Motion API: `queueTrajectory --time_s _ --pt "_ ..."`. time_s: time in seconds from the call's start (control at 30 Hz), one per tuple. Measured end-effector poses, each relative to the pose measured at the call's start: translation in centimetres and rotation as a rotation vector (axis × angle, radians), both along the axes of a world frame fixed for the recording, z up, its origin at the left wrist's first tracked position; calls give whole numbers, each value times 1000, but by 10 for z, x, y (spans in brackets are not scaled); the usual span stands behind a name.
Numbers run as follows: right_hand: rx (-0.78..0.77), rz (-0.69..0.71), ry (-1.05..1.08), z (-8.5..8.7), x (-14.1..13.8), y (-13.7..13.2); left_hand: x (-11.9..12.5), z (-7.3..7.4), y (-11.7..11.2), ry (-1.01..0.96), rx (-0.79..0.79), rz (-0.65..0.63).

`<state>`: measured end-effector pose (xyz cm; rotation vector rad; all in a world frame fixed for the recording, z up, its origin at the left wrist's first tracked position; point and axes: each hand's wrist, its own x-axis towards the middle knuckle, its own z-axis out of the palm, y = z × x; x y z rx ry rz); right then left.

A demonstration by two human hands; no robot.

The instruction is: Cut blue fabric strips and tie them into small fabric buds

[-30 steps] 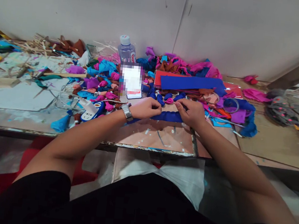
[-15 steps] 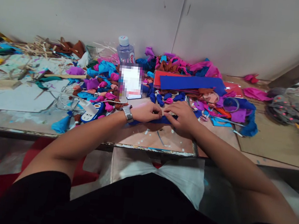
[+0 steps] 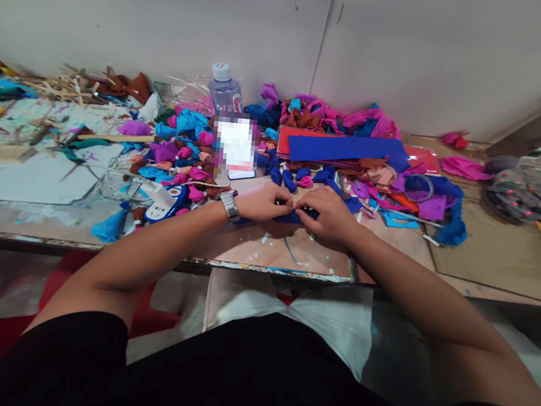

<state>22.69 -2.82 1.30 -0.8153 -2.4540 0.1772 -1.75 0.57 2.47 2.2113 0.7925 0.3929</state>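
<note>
A dark blue crepe paper strip [image 3: 289,218] lies low over the table in front of me, partly covered by my fingers. My left hand [image 3: 261,201], with a metal watch on its wrist, is closed in a pinch on the strip. Facing it, my right hand [image 3: 330,216] also pinches the strip, its fingertips almost touching those of the left. Just beyond the hands are several rolled blue paper pieces [image 3: 289,179] and a pink one [image 3: 304,181]. The exact fold between my fingertips is hidden.
Behind my left hand stands a phone [image 3: 240,146] with a lit, blurred screen, and a plastic bottle [image 3: 226,93]. A flat blue sheet [image 3: 347,149] lies on red packets. A tape roll [image 3: 418,188], power socket [image 3: 162,204] and colourful paper scraps [image 3: 182,124] surround the work spot.
The fingers of my right hand have drawn together onto the blue strip, beside the left fingertips. My left hand has barely moved.
</note>
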Motion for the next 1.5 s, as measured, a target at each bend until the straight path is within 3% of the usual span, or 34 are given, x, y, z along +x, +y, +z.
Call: queueTrajectory --time_s 0.5,0.73,1.2,1.5 --pt "-17 -37 -12 -1 -1 -3 4 1 -5 -13 36 71" --pt "-13 -48 8 -3 -1 -2 6 8 -12 10 181 96" --pt "-81 -67 52 -1 -3 -2 9 -5 -13 92 579 64" --pt "-98 -87 36 3 -1 -1 8 -3 -13 135 519 76"
